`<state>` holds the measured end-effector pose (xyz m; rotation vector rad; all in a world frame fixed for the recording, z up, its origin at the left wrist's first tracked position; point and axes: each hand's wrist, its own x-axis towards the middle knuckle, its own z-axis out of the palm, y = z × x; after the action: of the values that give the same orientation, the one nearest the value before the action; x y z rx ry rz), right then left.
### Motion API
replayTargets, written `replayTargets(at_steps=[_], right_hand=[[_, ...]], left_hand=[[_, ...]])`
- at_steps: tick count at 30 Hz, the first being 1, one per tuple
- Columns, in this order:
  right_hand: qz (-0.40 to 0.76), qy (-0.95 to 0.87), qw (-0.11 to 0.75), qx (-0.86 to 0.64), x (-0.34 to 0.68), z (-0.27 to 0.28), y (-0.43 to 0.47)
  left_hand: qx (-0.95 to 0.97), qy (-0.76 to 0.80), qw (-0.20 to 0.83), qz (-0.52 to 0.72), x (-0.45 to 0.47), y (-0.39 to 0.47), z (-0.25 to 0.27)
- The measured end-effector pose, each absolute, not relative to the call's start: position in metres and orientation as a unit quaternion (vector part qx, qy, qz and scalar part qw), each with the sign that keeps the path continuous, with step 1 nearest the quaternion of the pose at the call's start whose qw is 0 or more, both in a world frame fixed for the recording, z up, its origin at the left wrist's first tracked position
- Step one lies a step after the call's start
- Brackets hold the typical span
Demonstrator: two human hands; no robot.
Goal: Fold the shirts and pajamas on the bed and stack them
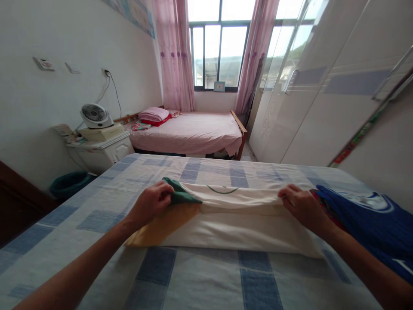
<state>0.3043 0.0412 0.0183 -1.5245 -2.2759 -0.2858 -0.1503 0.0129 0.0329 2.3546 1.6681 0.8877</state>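
Left hand (pixel 157 199) grips the green end of a folded cloth (pixel 238 228), right hand (pixel 300 204) pinches its white edge, near blue clothing (pixel 371 219) on a checked sheet (pixel 206 280).

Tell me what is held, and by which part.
A folded cream, green and yellow cloth: left fingers pinch its green part, right fingers its cream edge.

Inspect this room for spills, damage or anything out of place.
Nothing spilled or damaged stands out. Mildly untidy: the blue fabric with white print at right, creased beside the more neatly laid cream, green and mustard cloth.
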Motion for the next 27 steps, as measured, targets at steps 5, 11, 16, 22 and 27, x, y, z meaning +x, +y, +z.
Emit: replayTargets(at_steps=[5, 11, 16, 22, 27], right_hand=[[-0.137, -0.798, 0.213, -0.547, 0.306, 0.025, 0.029], [0.067, -0.832, 0.160, -0.526, 0.321, -0.002, -0.003], [0.009, -0.737, 0.256, -0.626, 0.332, -0.004, 0.037], [-0.015, -0.683, 0.211, -0.699, 0.341, -0.027, 0.088], [-0.025, -0.658, 0.225, -0.718, 0.348, -0.040, 0.099]], left_hand=[[0.839, 0.486, 0.065, 0.236, -0.161, -0.008, 0.048], [0.809, 0.500, 0.210, 0.226, -0.169, -0.013, 0.034], [0.801, 0.536, 0.111, 0.242, -0.169, 0.040, 0.019], [0.786, 0.596, 0.033, 0.161, -0.165, 0.066, -0.028], [0.750, 0.646, 0.004, 0.143, -0.171, 0.065, -0.046]])
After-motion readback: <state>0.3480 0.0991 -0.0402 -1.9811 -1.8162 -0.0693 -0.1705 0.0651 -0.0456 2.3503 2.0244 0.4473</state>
